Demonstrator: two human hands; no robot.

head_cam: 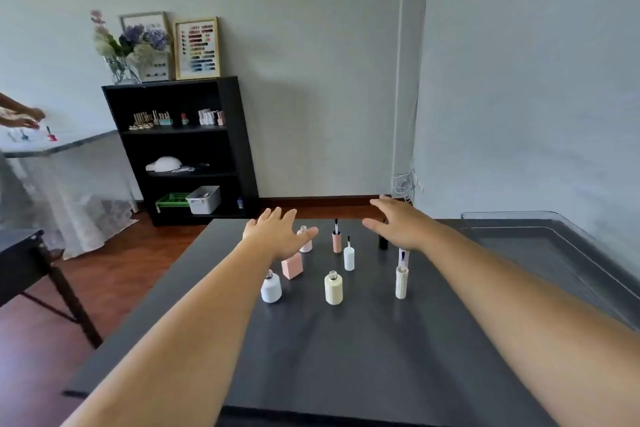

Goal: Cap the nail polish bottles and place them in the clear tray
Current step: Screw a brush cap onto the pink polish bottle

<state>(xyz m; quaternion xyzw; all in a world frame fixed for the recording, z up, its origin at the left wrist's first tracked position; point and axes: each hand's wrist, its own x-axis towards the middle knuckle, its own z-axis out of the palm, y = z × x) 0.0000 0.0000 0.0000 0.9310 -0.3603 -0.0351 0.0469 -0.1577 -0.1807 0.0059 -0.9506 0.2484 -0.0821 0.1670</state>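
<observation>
Several nail polish bottles and caps stand on the dark table (346, 350). An uncapped white bottle (271, 287) and an uncapped cream bottle (333, 288) stand nearest me. A pink square block (292, 265) lies behind them. A pale pink bottle (306, 242) is partly behind my left hand (277, 234), which hovers open. A pink cap with brush up (337, 239), a white brush cap (349, 256), a black piece (383, 241) and a cream ribbed cap (401, 281) stand nearby. My right hand (398, 224) hovers open above the black piece. The clear tray (561, 236) sits at right.
A black shelf unit (187, 149) with polish bottles, bins and framed pictures stands against the far wall. At far left another person's hands (24, 118) work at a white table. A dark side table (20, 263) stands at my left. The wall runs close behind the tray.
</observation>
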